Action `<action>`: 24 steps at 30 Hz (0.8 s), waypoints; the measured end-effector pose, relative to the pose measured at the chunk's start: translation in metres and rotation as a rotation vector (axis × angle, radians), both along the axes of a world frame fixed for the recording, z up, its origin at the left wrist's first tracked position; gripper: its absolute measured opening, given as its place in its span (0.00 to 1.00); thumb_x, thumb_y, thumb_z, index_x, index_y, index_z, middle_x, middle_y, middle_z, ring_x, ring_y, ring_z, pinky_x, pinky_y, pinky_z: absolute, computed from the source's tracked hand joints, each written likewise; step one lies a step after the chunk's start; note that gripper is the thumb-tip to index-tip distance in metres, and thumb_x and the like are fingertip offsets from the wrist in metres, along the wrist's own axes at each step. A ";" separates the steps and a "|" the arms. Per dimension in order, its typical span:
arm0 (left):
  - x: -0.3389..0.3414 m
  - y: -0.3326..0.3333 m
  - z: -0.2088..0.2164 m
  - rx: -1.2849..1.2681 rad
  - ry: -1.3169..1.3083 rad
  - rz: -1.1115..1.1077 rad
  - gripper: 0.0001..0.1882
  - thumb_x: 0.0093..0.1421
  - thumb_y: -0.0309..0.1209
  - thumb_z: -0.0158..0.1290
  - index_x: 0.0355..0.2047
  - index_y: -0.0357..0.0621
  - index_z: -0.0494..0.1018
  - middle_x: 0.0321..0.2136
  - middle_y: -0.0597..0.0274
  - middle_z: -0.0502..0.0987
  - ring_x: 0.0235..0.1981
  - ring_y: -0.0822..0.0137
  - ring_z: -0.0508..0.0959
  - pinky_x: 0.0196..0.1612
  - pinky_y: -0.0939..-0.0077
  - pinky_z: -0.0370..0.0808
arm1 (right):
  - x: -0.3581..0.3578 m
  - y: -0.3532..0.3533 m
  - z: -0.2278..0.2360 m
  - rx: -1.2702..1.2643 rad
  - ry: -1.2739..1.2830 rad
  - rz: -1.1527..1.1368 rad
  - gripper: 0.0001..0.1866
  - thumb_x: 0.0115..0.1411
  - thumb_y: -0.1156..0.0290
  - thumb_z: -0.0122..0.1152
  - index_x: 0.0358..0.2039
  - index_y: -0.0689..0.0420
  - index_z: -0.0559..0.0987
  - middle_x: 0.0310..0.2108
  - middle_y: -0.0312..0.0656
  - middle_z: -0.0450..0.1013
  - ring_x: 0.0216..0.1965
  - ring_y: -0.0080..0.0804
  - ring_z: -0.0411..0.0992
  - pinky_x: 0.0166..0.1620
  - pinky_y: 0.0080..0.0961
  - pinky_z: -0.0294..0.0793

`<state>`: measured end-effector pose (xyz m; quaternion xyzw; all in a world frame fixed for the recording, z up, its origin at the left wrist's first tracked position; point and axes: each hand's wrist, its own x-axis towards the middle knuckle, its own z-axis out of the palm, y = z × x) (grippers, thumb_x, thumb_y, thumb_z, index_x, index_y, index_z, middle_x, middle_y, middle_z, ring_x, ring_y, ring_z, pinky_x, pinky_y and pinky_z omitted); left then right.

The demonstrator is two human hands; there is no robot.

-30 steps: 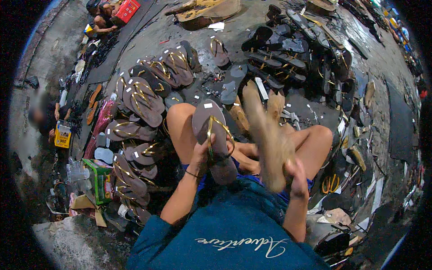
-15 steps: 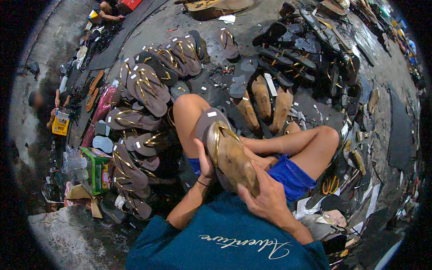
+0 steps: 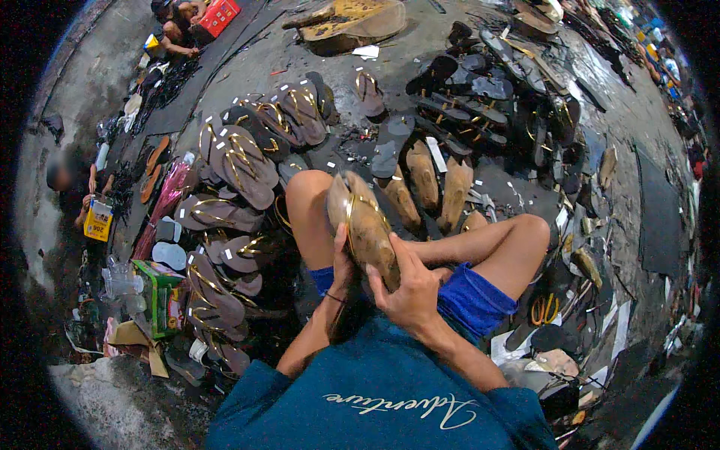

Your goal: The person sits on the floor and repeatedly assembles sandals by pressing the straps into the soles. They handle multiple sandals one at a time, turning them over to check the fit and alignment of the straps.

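Above my lap, between my knees, I hold a foot-shaped wooden last [image 3: 373, 238] with a flip-flop's gold strap [image 3: 366, 199] stretched around it. The sole is mostly hidden behind the last. My left hand [image 3: 342, 262] is closed along its left side, the thumb pointing up near the strap. My right hand [image 3: 409, 289] grips the lower right side, thumb near the heel end and fingers wrapped around the edge. Several more wooden lasts [image 3: 424, 176] lie beyond my crossed legs, next to a dark sole [image 3: 392, 144].
Finished-looking brown flip-flops [image 3: 244, 165] with gold straps are heaped at the left. Dark sandals [image 3: 480, 90] pile up at the far right. A green box [image 3: 159, 298] stands at left, near a yellow container [image 3: 99, 217] by another person's hands. Another person [image 3: 176, 26] crouches at the far left.
The last has turned and tilted in my hands, so the brown sole with its white sticker no longer shows beside it. Both hands have moved slightly, still gripping. The whole view has shifted a little.
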<state>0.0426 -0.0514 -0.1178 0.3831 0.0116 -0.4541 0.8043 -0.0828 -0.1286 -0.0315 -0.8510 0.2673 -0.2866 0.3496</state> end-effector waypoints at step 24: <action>-0.030 0.013 0.116 -0.092 -0.334 -0.436 0.62 0.42 0.59 0.65 0.65 0.33 0.46 0.60 0.51 0.61 0.60 0.60 0.64 0.62 0.64 0.60 | -0.088 -0.018 -0.021 1.302 -0.199 0.321 0.31 0.64 0.53 0.54 0.58 0.64 0.64 0.55 0.44 0.68 0.54 0.35 0.67 0.59 0.29 0.63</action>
